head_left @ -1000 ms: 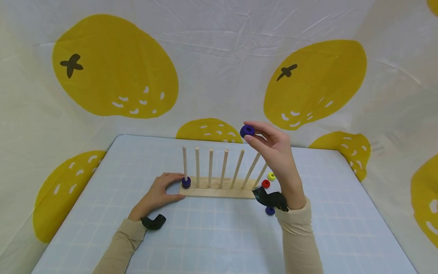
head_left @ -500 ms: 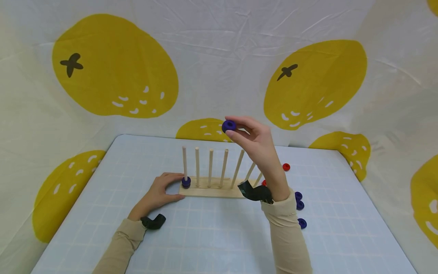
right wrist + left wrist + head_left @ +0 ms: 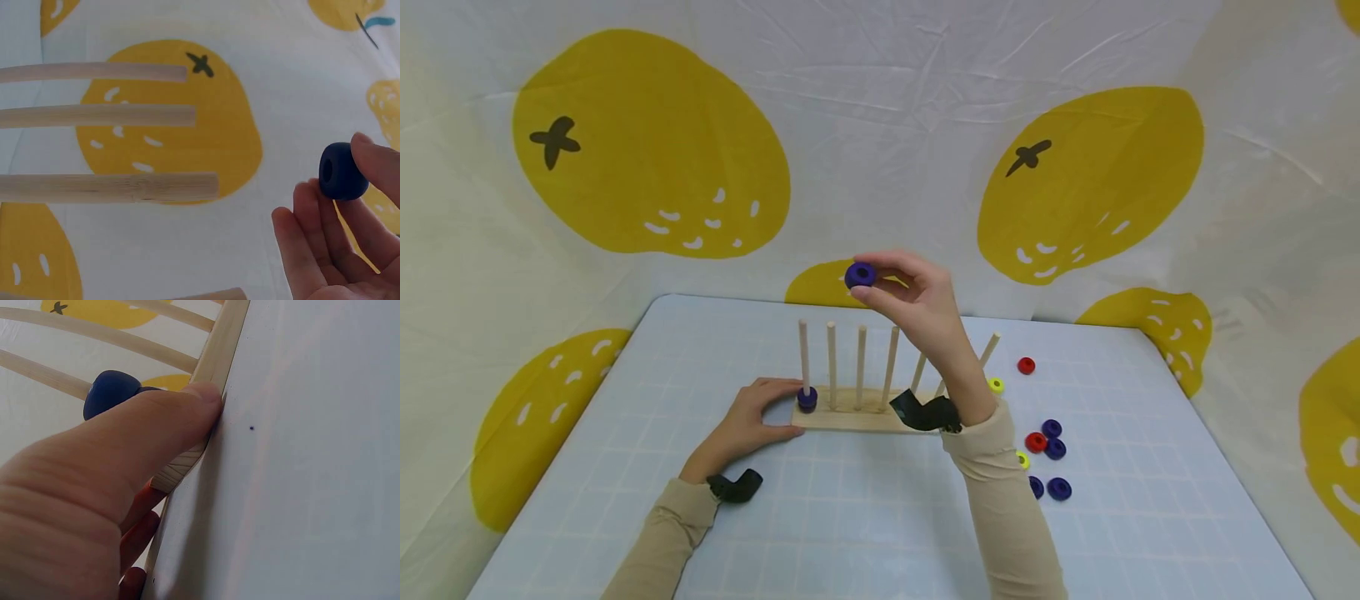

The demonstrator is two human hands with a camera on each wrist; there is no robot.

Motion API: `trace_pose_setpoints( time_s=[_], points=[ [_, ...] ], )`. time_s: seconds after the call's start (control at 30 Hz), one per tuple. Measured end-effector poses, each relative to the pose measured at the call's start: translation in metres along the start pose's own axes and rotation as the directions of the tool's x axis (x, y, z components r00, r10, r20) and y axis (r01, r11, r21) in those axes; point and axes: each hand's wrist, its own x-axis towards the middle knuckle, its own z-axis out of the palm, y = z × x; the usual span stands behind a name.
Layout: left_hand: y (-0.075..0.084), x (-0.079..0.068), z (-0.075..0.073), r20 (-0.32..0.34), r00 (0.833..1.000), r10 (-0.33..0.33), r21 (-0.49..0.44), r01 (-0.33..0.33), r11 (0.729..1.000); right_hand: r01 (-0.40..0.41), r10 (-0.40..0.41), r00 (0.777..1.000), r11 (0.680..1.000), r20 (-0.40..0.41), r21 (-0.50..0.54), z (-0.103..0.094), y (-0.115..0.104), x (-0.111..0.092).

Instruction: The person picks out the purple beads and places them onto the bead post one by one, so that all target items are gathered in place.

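A wooden peg rack (image 3: 842,422) stands on the table, with a row of upright pegs. My left hand (image 3: 751,425) grips the rack's left end; in the left wrist view the thumb (image 3: 144,428) lies on its front edge, with fingers at the end. Dark blue beads (image 3: 807,401) sit at the foot of the leftmost peg. Above the pegs, my right hand (image 3: 917,300) pinches another dark blue bead (image 3: 851,277) between thumb and fingers. Its hole shows in the right wrist view, where the bead (image 3: 350,178) is apart from the pegs. My right forearm hides part of the rack's right side.
Right of the rack lie several loose beads: dark blue ones (image 3: 1060,489), red ones (image 3: 1026,366) and yellow ones (image 3: 996,385), some partly behind my right sleeve. A white curtain (image 3: 880,167) with yellow fruit prints hangs behind the table (image 3: 850,517).
My right hand has moved left over the rack with the blue bead, uncovering more loose beads on the right. The left hand has stayed on the rack's end.
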Motion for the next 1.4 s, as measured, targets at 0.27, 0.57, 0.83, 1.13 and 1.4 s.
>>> trace_pose_setpoints(
  time_s=[0.27, 0.57, 0.83, 1.13, 1.4],
  points=[
    [0.001, 0.0, 0.0, 0.006, 1.0, -0.01, 0.003, 0.01, 1.0, 0.026, -0.026, 1.0, 0.999, 0.005, -0.04, 0.005, 0.013, 0.01],
    [0.003, -0.001, -0.001, 0.008, 0.999, -0.032, -0.012, 0.032, 0.999, -0.018, 0.022, 0.999, 0.997, 0.046, -0.072, 0.018, 0.022, 0.021],
    [0.003, 0.0, -0.001, 0.008, 0.999, -0.032, -0.014, 0.032, 0.999, -0.073, 0.09, 0.988, 0.989, 0.127, -0.13, 0.023, 0.025, 0.022],
    [0.002, -0.001, -0.001, 0.002, 1.0, -0.021, -0.014, 0.021, 1.0, -0.061, 0.121, 0.955, 0.974, 0.271, -0.22, 0.019, 0.03, 0.02],
    [0.001, 0.0, 0.0, -0.009, 1.0, 0.001, -0.011, -0.001, 1.0, -0.016, 0.142, 0.936, 0.931, 0.322, -0.366, 0.02, 0.033, 0.02]
  ],
)
